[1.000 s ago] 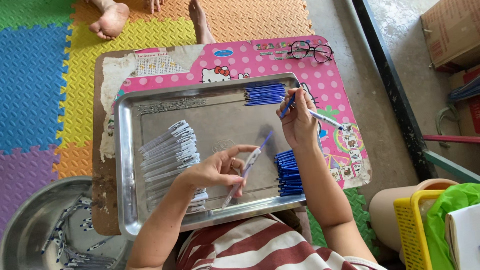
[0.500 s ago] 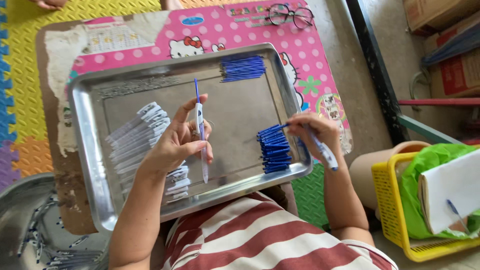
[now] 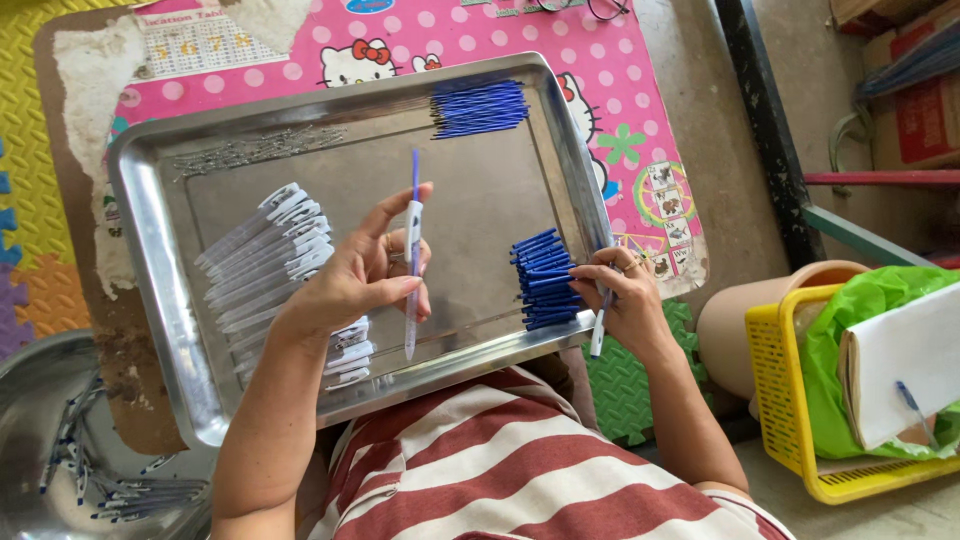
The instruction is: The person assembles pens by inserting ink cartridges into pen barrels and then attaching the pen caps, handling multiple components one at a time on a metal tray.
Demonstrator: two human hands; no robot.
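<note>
2 hands at pen assembly over steel tray (image 3: pixel 160 300): left hand (image 3: pixel 365 270) grips upright pen barrel (image 3: pixel 412 260); right hand (image 3: pixel 620 300) holds finished pen (image 3: pixel 598 335), fingertips on blue caps (image 3: pixel 545 280). Likely capping; calls for aligned push.

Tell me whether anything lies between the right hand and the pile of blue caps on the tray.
Nothing visible does: the right hand, holding a pen, already rests its fingers against the blue caps near the tray edge.

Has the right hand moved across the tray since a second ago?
Yes. The right hand went from the far right corner of the tray, near the upper blue pile, down to the near-right pile of blue caps.
</note>
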